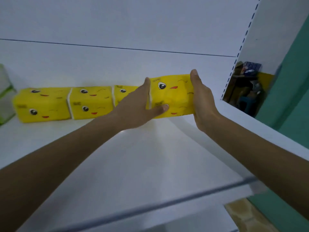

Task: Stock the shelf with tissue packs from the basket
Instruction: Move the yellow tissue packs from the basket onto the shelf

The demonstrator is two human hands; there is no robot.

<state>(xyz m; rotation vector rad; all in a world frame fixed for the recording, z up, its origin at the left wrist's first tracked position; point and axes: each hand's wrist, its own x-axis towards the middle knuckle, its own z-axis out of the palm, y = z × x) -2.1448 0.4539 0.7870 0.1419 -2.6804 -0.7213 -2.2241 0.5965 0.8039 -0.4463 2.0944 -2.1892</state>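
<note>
A yellow tissue pack [173, 96] printed with cartoon faces sits between my two hands at the right end of a row on the white shelf [150, 148]. My left hand [137, 106] lies against its left end, thumb curled across the front. My right hand [200, 101] presses flat on its right end, fingers straight. Three more yellow packs stand in line to the left: one at the far left [41, 104], a second [91, 102], and a third [123, 93] partly hidden behind my left hand. The basket is out of view.
A green-and-clear package [5, 96] stands at the far left of the shelf. The perforated shelf upright [240, 47] rises at the right, with cluttered items [247, 86] and a teal wall [294, 97] beyond. The shelf's front rail [167, 203] runs below my arms.
</note>
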